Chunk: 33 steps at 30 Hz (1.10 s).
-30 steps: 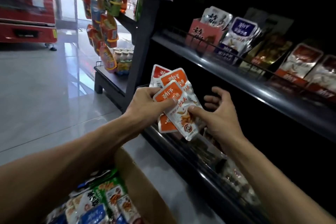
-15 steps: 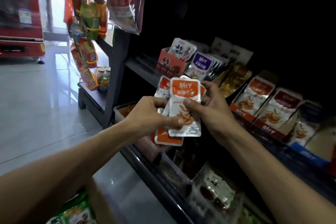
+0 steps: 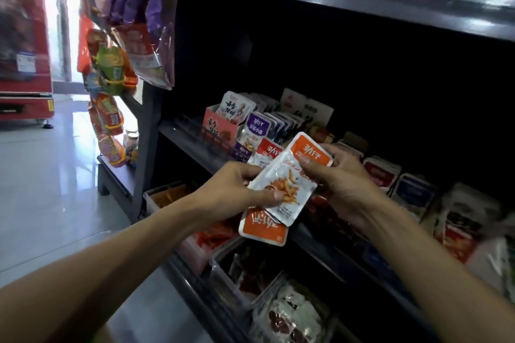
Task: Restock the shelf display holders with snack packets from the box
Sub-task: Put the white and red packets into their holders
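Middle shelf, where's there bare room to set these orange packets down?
Bare room: the shelf's left end, between the dark upright post and the pink holder. Rightward, holders stand packed side by side from the purple packets onward. Both hands, left and right, grip the orange packets.

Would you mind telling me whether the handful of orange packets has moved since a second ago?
Yes. The orange packets rose from below the shelf edge to the level of the pink display holder.

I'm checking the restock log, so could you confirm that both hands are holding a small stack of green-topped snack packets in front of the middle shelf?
Not quite: the head view shows orange-topped snack packets, not green-topped ones. The rest holds: the left hand and right hand both grip the small stack in front of the middle shelf.
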Each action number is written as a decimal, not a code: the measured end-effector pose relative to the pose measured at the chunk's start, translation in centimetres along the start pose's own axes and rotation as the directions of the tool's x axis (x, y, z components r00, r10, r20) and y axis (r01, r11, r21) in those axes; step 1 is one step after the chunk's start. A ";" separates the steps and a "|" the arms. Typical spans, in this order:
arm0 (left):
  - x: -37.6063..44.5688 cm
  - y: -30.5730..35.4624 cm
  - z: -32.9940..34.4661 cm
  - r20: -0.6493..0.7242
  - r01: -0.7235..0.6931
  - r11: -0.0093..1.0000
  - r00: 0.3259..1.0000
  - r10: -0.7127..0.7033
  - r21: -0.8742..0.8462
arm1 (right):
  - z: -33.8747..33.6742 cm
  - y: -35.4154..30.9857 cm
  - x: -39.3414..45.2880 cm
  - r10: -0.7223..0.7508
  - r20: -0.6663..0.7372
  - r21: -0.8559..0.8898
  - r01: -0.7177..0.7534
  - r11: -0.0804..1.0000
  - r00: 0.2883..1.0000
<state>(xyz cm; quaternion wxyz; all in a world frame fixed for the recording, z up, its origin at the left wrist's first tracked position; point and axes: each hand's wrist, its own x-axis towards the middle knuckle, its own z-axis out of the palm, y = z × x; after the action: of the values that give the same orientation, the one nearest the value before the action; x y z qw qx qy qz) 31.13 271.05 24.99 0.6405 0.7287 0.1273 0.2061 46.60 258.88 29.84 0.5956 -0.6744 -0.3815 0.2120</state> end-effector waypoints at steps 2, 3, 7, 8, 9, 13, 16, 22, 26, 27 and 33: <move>0.2 0.2 1.0 -0.019 0.002 1.000 1.000 -0.002 -0.022 | -1.0 -0.1 0.0 0.032 -0.016 0.051 -0.031 0.998 0.999; 0.3 0.3 1.4 -0.027 0.006 0.999 1.000 -0.007 -0.036 | -1.5 -0.1 0.0 0.042 -0.021 0.075 -0.040 0.996 0.999; 0.6 0.6 2.2 0.001 0.014 0.994 1.000 -0.014 -0.107 | -2.8 -0.6 -0.1 0.079 -0.014 0.166 -0.076 0.983 0.997; 0.8 0.7 2.3 0.020 0.011 0.992 1.000 -0.009 -0.122 | -3.1 -0.6 -0.2 0.090 0.001 0.181 -0.088 0.979 0.996; 0.8 0.9 2.5 0.036 0.010 0.992 0.999 -0.006 -0.127 | -3.3 -0.7 -0.2 0.100 0.016 0.197 -0.101 0.975 0.995; 1.2 1.4 3.1 0.061 0.010 0.997 0.998 -0.005 -0.082 | -4.5 -1.0 0.0 0.115 0.047 0.142 -0.121 0.982 0.992; 1.7 1.4 3.6 0.044 0.009 0.998 0.999 -0.007 -0.057 | -5.7 -1.0 0.1 0.107 0.079 0.071 -0.113 0.991 0.991; 3.1 1.2 4.6 0.032 0.022 0.991 0.999 -0.018 -0.132 | -7.0 -1.0 0.4 0.069 0.074 0.009 -0.070 0.998 0.995; 3.7 0.6 4.7 -0.083 0.019 1.000 0.996 -0.018 0.008 | -8.2 -1.9 1.4 -0.027 -0.083 -0.058 0.022 0.998 0.996; 3.7 0.3 4.6 -0.112 0.024 0.999 0.994 -0.019 0.037 | -8.7 -2.1 1.8 -0.054 -0.146 -0.088 0.041 0.995 0.988; 3.8 -1.0 4.2 -0.110 -0.015 0.994 0.994 0.027 0.107 | -10.4 -1.3 4.0 -0.147 -0.375 -0.345 0.010 0.939 0.915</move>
<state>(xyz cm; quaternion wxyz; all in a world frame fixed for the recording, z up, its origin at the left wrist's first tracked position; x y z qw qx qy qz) 36.54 269.20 24.11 0.5909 0.7502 0.1658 0.2460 56.42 255.32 33.90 0.5446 -0.7786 -0.3110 -0.0208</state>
